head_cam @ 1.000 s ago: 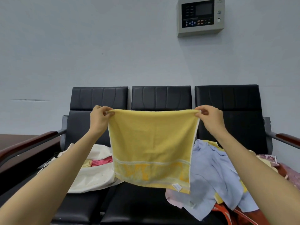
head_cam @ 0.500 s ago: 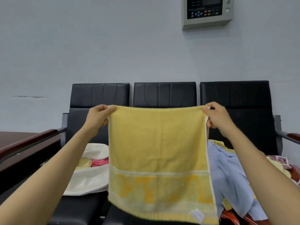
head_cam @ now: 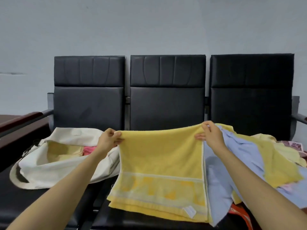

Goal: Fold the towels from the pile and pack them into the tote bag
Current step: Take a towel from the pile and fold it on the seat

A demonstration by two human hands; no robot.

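A: Hands?
B: Left hand (head_cam: 108,141) pinches the top left corner of the yellow towel (head_cam: 161,156), fingers curled on it. Right hand (head_cam: 210,136) pinches the top right corner.
A: Where's the towel?
B: Stretched between both hands, top edge running left to right. Its lower half lies on the middle seat (head_cam: 126,220), label end nearest the person.
A: Next fold?
B: Probably top edge down onto the near edge. Tote bag (head_cam: 54,165) lies just left of the left hand, mouth open. Pile (head_cam: 249,155) is on the right, touching the towel.
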